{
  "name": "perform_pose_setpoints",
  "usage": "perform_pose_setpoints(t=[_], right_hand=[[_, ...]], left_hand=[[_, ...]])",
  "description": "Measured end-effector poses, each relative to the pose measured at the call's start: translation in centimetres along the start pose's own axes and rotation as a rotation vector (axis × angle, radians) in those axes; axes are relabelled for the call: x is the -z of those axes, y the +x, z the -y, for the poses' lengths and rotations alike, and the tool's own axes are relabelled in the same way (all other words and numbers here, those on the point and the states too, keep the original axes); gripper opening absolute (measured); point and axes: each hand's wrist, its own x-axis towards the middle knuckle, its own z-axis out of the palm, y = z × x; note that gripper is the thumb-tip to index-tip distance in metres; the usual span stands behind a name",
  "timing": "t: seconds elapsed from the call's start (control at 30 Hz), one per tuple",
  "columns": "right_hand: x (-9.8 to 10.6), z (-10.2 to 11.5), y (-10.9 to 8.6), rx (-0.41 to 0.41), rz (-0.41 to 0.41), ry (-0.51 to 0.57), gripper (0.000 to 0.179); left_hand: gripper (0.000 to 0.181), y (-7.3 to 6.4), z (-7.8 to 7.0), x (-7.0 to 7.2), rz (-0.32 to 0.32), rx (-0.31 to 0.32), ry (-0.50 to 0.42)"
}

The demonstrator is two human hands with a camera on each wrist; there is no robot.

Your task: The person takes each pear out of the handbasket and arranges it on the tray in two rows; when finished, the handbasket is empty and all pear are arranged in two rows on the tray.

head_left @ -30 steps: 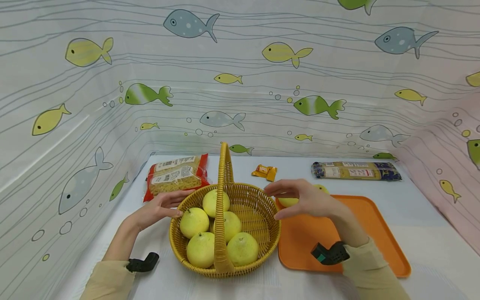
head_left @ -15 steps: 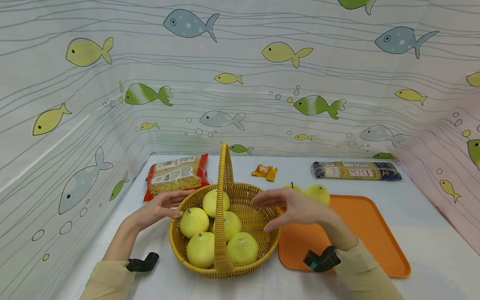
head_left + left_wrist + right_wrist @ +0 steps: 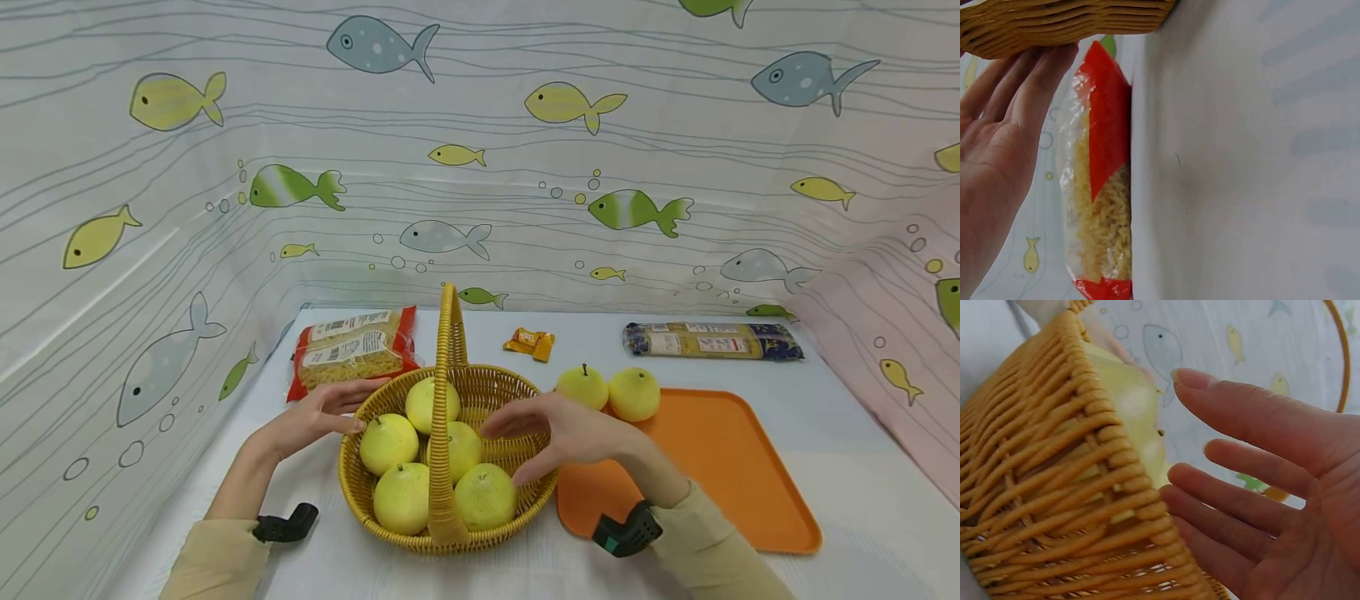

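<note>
A yellow wicker basket with a tall handle stands before me and holds several round, pale yellow pears. My left hand touches the basket's left side, its fingers extended along the outer wall and the thumb by the rim. In the left wrist view those fingers reach the woven wall. Over the basket's right part hovers my right hand, fingers loosely spread, nothing held. The right wrist view shows its thumb and fingers apart beside the rim, with pears behind.
Two more pears sit at the back left corner of an orange tray on the right. Behind are a red-ended pasta bag, a small orange packet and a long clear noodle package. A fish-patterned curtain surrounds the table.
My right hand has moved left from above the tray's edge to over the basket, uncovering the two pears at the tray's corner. The left hand and the basket stay put.
</note>
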Motion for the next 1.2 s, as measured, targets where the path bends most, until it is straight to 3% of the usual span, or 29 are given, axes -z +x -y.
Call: perform_pose_setpoints(t=[0.2, 0.43, 0.63, 1.0, 1.2], right_hand=[[-0.8, -0.3, 0.6, -0.013, 0.068, 0.056, 0.057], [-1.2, -0.4, 0.7, -0.012, 0.092, 0.070, 0.056], [-1.7, -0.3, 0.9, -0.015, 0.096, 0.015, 0.055], [-2.4, -0.4, 1.2, 0.027, 0.072, -0.176, 0.049], [-2.5, -0.4, 1.2, -0.027, 0.074, -0.182, 0.050]], left_hand=[[0.063, 0.0, 0.0, 0.0, 0.001, 0.000, -0.002], [0.063, 0.1, 0.0, 0.0, 0.007, -0.009, -0.003], [0.063, 0.0, 0.0, 0.0, 0.004, -0.005, -0.001], [0.063, 0.0, 0.0, 0.1, 0.012, -0.021, 0.000], [0.063, 0.0, 0.1, 0.1, 0.015, -0.028, -0.003]])
